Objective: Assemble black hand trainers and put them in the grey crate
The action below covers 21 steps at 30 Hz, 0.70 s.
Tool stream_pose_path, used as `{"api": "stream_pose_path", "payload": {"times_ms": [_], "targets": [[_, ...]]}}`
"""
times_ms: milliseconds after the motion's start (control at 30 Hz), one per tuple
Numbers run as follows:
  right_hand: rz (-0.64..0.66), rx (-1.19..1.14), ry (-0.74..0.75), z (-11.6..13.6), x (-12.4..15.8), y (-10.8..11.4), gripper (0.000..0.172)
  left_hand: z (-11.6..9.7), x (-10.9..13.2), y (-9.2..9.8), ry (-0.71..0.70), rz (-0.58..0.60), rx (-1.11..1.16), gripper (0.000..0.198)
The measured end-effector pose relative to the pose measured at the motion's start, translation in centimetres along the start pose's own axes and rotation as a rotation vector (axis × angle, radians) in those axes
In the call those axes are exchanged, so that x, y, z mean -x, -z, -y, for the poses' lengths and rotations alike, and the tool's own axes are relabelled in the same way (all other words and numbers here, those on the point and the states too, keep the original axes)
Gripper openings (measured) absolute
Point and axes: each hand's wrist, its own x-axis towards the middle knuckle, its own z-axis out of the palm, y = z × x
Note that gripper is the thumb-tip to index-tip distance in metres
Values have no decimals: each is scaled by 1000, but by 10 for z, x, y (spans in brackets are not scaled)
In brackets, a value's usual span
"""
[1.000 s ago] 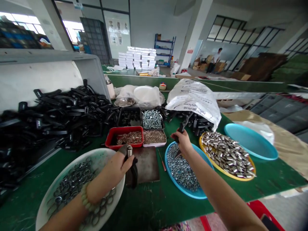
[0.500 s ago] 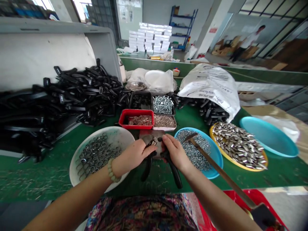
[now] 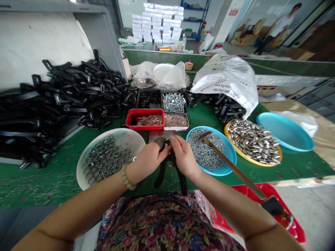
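Observation:
My left hand (image 3: 148, 158), with a beaded bracelet at the wrist, is closed on one half of a pair of pruning shears, whose black handle (image 3: 160, 176) hangs down below it. My right hand (image 3: 183, 158) grips the other half, with its black handle (image 3: 182, 183) also pointing down. The halves meet between my fingertips, where a small coil spring (image 3: 166, 143) shows; fingers hide most of the joint. Just behind my hands lies a flat metal plate (image 3: 155, 134). A hammer (image 3: 222, 157) rests across the blue bowl (image 3: 233, 167) of small nuts, right of my right hand.
On the left stand a white bowl (image 3: 138, 137) of metal rings and a heap of black handles (image 3: 99, 83). Behind are a red box (image 3: 128, 120) of pins and a tray of screws (image 3: 174, 103). A yellow bowl (image 3: 251, 162) of metal cylinders stands right. A person (image 3: 281, 28) is in the background.
The two shear halves, held apart before, have come together, with my right hand moved left against my left. The spring is now mostly covered. The view has tilted downward.

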Motion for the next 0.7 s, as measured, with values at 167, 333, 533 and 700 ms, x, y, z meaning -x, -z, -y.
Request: {"api": "stream_pose_path", "payload": {"times_ms": [167,333,533,700], "targets": [[177,-37,100,-15,-21,6,42,8,4,15,-13,17,84,26],[347,894,339,-31,-127,0,42,31,-6,18,-37,-102,-64,20],[487,1229,363,-40,-197,-42,15,42,-13,-38,-221,239,-477,26],[475,1243,401,-49,-199,-37,19,74,-69,1,-45,76,-523,22]]}}
